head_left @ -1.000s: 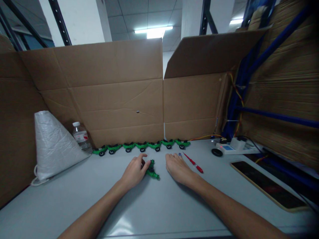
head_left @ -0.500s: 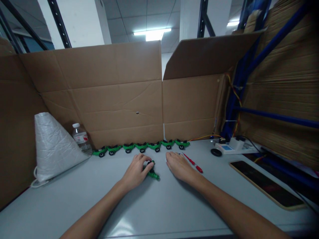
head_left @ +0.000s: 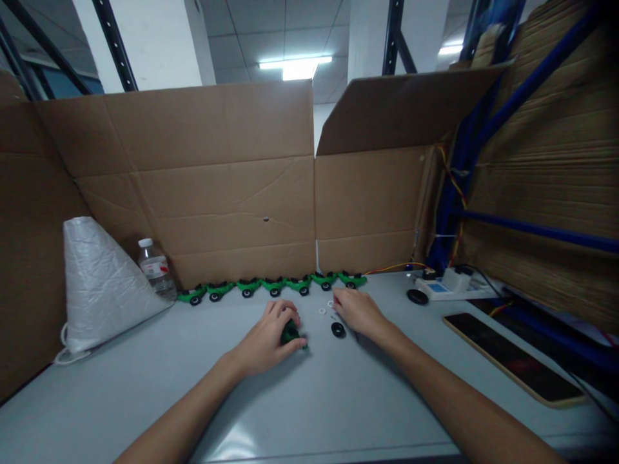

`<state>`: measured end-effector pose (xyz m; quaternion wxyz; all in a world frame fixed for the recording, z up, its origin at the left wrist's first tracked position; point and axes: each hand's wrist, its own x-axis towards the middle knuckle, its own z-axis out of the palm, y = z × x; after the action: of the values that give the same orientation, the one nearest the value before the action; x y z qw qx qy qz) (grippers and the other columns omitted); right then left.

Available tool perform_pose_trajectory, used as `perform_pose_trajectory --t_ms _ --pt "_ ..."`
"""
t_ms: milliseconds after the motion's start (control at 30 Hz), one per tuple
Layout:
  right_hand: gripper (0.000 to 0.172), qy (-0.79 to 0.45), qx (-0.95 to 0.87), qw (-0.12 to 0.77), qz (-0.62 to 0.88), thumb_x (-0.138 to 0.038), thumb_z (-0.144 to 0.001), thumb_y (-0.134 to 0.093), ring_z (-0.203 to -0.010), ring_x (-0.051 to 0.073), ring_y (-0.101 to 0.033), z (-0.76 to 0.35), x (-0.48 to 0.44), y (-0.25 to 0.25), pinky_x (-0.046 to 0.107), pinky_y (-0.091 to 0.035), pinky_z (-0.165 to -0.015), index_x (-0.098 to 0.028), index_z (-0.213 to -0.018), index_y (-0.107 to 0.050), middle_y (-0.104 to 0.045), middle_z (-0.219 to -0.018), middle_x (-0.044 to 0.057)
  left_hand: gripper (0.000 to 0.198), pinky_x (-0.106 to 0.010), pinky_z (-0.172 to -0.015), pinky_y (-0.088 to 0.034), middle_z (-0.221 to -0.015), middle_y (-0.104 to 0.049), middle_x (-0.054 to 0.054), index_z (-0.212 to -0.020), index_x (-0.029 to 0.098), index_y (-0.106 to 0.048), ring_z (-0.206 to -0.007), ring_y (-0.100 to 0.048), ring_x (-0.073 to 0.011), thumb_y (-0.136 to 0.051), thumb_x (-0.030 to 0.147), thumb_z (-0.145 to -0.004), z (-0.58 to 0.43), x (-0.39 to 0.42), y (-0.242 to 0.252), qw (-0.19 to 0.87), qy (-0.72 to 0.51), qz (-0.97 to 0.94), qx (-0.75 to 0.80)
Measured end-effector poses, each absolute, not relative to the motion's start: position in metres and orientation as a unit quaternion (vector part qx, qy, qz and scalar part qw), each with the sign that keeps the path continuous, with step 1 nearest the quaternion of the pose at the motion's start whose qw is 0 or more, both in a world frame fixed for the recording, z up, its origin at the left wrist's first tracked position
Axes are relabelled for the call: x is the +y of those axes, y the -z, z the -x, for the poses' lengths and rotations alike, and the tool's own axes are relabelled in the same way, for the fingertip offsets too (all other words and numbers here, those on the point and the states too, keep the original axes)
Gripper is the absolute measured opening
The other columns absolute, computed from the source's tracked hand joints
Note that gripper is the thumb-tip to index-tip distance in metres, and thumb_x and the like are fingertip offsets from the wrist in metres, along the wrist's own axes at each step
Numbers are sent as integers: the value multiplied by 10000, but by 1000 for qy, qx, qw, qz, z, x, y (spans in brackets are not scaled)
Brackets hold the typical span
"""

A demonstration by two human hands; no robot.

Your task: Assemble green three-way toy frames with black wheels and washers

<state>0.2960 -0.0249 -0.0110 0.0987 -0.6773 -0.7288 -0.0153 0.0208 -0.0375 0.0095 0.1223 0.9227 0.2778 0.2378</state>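
Note:
My left hand (head_left: 267, 339) is wrapped round a small green toy vehicle part (head_left: 290, 332) on the table, mostly hidden by the fingers. To its right, a black wheel (head_left: 338, 330) lies flat on the tabletop. Small white rings (head_left: 322, 311) rest just behind the wheel. My right hand (head_left: 358, 312) is over the table beside the rings, its fingers curled together. What it holds, if anything, is hidden under the hand. Behind both hands, a row of several green toy vehicles (head_left: 274, 287) with black wheels stands along the cardboard.
Cardboard walls (head_left: 217, 212) enclose the back and sides of the table (head_left: 271, 412). At left are a silvery bag (head_left: 106, 296) and a water bottle (head_left: 157, 267). A phone (head_left: 512, 357), a power strip (head_left: 442, 290) and a black disc (head_left: 417, 296) lie at right.
My right hand has shifted right, uncovering the black wheel and white rings. The red screwdriver beside it is no longer visible. My left fingers have closed further over the green toy part.

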Motion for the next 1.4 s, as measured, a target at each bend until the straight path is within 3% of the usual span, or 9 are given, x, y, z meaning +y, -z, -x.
perform_pose_trajectory --t_ms 133,400,567,867,1000,1100,1233,1400 --pt "217 -10 -745 110 657 -351 -998 -646 -1023 247 -704 -289 -26 14 291 -389 -771 -171 -1119 -662 -759 -1118 111 341 -449 -1102 -439 -1340 -561 -117 -1118 236 -608 -1283 -499 -303 -794 371 -866 -18 -37 -12 128 -228 -930 260" --pt "129 -28 -749 106 653 -212 -984 -625 -1065 236 -692 -293 -22 24 281 -384 -798 -153 -1087 -676 -746 -1137 126 321 -439 -1166 -440 -1432 -529 -125 -1152 233 -620 -1355 -526 -298 -692 168 -846 -11 -31 -8 156 -210 -930 258" --pt "123 -26 -759 104 642 -178 -1007 -580 -1068 243 -684 -295 -17 31 291 -381 -801 -159 -1090 -668 -738 -1132 122 173 -452 -1166 -447 -1398 -553 -124 -1130 224 -636 -1312 -571 -282 -616 244 -960 -12 -27 -8 148 -215 -928 267" --pt "241 -2 -756 109 645 -33 -973 -465 -1000 281 -671 -288 -24 30 331 -379 -779 -130 -1127 -624 -711 -1142 182 174 -471 -1174 -434 -1406 -569 -120 -1132 227 -673 -1336 -554 -283 -613 321 -999 -11 -25 -7 139 -220 -928 267" --pt "243 5 -759 162 631 -27 -986 -422 -968 258 -650 -287 -23 27 324 -386 -787 -148 -1108 -593 -710 -1083 156 178 -469 -1176 -425 -1424 -595 -109 -1133 236 -701 -1350 -553 -276 -610 318 -1005 -11 -23 -6 149 -234 -923 265" --pt "163 -3 -766 246 595 -85 -1022 -438 -901 231 -632 -283 -21 26 311 -395 -777 -173 -1030 -575 -694 -999 113 201 -422 -1118 -464 -1317 -672 -108 -1152 224 -708 -1236 -625 -252 -606 322 -1011 -11 -18 -4 174 -242 -919 257" --pt "151 -15 -778 343 527 -112 -1045 -439 -948 222 -619 -271 -24 27 307 -422 -819 -196 -1044 -564 -656 -1036 89 214 -360 -959 -501 -1065 -739 -78 -1102 209 -720 -1015 -664 -232 -621 374 -1008 -10 -13 1 168 -238 -911 293" --pt "149 -61 -813 357 456 -131 -1060 -455 -978 207 -618 -255 -34 28 309 -447 -862 -208 -1092 -579 -634 -1071 66 267 -322 -829 -483 -929 -705 -67 -957 197 -726 -887 -639 -226 -674 459 -964 -10 -9 6 148 -251 -883 367"
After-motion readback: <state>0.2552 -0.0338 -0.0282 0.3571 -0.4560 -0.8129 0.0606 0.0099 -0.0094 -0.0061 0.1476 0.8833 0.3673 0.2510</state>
